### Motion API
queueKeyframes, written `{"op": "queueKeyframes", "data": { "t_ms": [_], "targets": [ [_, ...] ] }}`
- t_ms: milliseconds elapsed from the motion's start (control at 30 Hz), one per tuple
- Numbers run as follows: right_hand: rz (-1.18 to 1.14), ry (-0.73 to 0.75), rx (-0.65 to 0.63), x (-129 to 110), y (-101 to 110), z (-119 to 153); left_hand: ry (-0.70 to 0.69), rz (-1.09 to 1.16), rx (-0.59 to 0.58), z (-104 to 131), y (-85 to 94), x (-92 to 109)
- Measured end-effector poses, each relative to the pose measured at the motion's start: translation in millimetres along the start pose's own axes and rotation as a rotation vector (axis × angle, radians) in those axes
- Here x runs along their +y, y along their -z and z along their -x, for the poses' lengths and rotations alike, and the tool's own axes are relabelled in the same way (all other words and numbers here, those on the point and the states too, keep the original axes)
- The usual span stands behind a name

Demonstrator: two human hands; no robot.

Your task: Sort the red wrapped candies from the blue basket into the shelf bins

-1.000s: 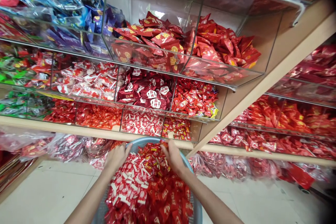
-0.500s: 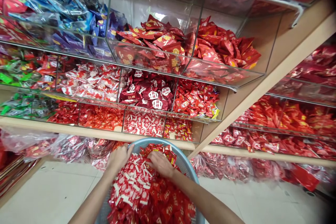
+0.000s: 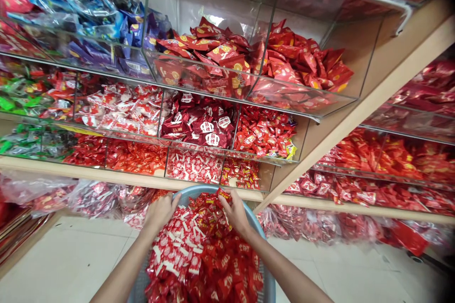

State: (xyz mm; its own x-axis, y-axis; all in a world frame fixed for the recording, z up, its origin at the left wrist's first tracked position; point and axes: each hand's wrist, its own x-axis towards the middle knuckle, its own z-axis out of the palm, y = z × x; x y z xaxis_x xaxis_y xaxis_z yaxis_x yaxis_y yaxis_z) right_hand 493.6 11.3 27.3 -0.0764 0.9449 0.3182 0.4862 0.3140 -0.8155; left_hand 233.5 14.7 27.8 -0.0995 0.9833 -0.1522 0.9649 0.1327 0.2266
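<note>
A blue plastic basket (image 3: pixel 267 265) full of wrapped candies fills the lower middle. My left hand (image 3: pixel 160 213) is closed on its rim at the far left, thumb over the edge. Inside, red-and-white candies (image 3: pixel 177 246) lie on the left, and larger red packets (image 3: pixel 229 270) cover the right and front. Small red candies with yellow print (image 3: pixel 209 213) make a heap at the far side. Over that heap my right hand (image 3: pixel 233 210) pinches one small red-and-yellow candy (image 3: pixel 223 194) between thumb and fingers, near the far rim.
Beyond the basket rise shelves of clear bins with wrapped sweets, among them a red-and-white candy bin (image 3: pixel 195 166) and a small red candy bin (image 3: pixel 241 173). A slanting wooden divider (image 3: pixel 341 128) stands to the right. Plastic bags of sweets (image 3: pixel 94 199) lie under the bottom shelf.
My right hand has moved right and lifted from the candies, now with a small red-and-yellow one in its fingers. My left hand keeps its hold on the basket rim.
</note>
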Motion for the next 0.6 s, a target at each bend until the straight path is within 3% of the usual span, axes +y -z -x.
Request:
{"op": "queueKeyframes", "data": {
  "t_ms": [233,600],
  "targets": [
    [0.077,-0.009,-0.052,14.2,0.5,14.6,-0.022,-0.006,0.005,-0.4,-0.9,-1.0],
    [0.179,0.124,-0.191,12.4,-27.6,24.8,-0.010,0.013,0.007,0.4,-0.3,-0.8]
  ]
}}
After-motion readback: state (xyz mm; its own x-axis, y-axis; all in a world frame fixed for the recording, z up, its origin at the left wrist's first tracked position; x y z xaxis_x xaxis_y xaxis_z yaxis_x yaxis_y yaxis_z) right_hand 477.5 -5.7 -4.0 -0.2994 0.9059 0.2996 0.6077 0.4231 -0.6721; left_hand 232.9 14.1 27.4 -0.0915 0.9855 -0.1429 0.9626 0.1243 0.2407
